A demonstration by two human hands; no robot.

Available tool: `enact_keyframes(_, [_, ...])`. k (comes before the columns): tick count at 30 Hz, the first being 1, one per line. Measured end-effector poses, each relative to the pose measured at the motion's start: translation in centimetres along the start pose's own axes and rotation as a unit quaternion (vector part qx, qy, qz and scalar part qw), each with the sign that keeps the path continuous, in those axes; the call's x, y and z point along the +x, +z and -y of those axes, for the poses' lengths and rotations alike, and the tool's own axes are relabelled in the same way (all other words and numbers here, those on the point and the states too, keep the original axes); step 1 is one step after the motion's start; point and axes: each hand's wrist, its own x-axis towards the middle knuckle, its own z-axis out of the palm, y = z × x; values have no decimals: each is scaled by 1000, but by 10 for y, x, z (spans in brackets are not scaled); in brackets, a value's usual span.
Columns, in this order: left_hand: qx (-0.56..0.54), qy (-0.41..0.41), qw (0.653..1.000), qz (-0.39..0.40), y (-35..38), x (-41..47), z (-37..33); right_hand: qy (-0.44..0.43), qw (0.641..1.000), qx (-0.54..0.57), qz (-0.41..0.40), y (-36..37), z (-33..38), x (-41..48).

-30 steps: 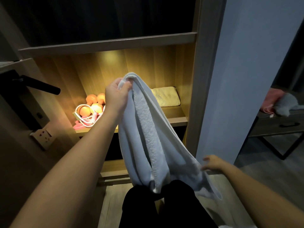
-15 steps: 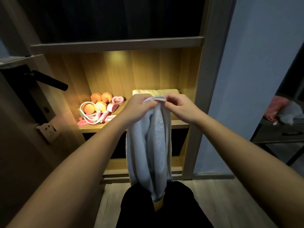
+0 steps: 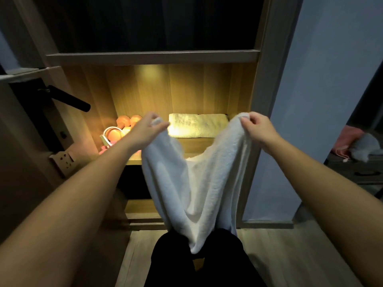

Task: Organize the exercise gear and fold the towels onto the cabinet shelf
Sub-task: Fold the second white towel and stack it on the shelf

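Left hand point(image 3: 148, 126) and right hand point(image 3: 259, 127) each pinching a top corner of white towel point(image 3: 196, 183), held wide before lit shelf point(image 3: 193, 146), folded towel point(image 3: 198, 125) back right, orange gear point(image 3: 124, 123), perhaps dumbbells, far left

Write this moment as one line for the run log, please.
white towel: held spread, hanging down | left hand: pinches one top corner | right hand: pinches other top corner | folded towel: lies on shelf
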Motion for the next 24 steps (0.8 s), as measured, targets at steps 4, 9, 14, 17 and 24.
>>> enact_keyframes(4, [56,-77,994,-43,-50,-3,65,109,986,-75,-97,-46,-65,17])
enact_keyframes(9, [95,-164,964,-187,-86,-26,113,189,960,-100,-179,-91,-114,14])
enact_keyframes(14, [62,-184,932,-306,-91,-34,111,225,938,-81,-252,-101,-119,16])
enact_keyframes(17, [62,-174,932,-313,-98,-33,109,220,941,-76,-246,-102,-113,22])
enact_keyframes(24, [82,-169,947,-259,-113,-41,115,230,948,42,-217,-107,-97,25])
